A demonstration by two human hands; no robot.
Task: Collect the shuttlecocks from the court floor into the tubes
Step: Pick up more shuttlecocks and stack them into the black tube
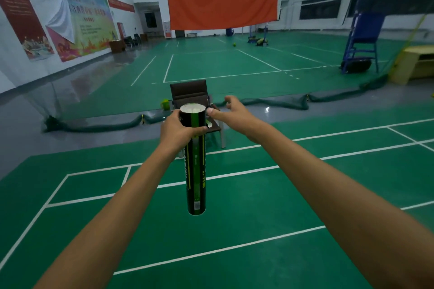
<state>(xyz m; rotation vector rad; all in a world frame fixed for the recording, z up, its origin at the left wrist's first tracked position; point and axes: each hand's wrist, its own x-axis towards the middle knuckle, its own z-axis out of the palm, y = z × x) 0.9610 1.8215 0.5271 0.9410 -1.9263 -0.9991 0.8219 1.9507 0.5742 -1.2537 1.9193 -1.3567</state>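
My left hand (pixel 178 130) grips a black and green shuttlecock tube (pixel 196 171) near its open top, holding it upright out in front of me. White shuttlecock feathers (pixel 193 108) show inside the tube's mouth. My right hand (pixel 231 112) hovers just right of the tube's rim with its fingers loosely spread and nothing in it. A small white object (pixel 209 124), perhaps a shuttlecock, lies on the chair seat behind the tube; I cannot make it out clearly.
A dark chair (pixel 190 94) stands straight ahead at the court's edge, a green container (pixel 165 103) on the floor to its left. A bunched green net (pixel 281 102) lies along the grey strip. A blue umpire stand (pixel 362 40) and a yellow desk (pixel 413 63) are at far right.
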